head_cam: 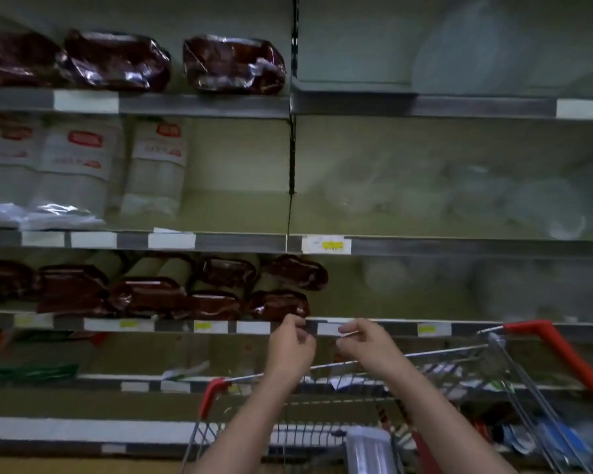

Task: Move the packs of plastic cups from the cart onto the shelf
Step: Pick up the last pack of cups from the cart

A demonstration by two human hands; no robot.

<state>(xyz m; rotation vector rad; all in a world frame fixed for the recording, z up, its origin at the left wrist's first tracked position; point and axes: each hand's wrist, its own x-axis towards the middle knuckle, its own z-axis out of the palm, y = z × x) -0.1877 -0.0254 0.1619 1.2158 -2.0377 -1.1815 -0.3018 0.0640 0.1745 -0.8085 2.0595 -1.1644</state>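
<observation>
My left hand (pixel 290 343) and my right hand (pixel 365 342) are raised at the front rail of a shelf (pixel 391 328), pinching a small white price label strip (pixel 336 329) between their fingertips. Below my forearms stands a wire cart (pixel 322 429) with red corners. A clear pack of plastic cups (pixel 370 449) lies in it near the bottom edge of the view. Blurred clear cup packs (pixel 534 206) lie on the middle shelf at the right, and a few more (pixel 387 278) sit on the shelf below.
Dark red wrapped packs (pixel 233 63) fill the top left shelf, and others (pixel 172 292) lie just left of my hands. White packs with red labels (pixel 79 172) stand at the middle left. The red cart handle (pixel 562 354) rises at the right.
</observation>
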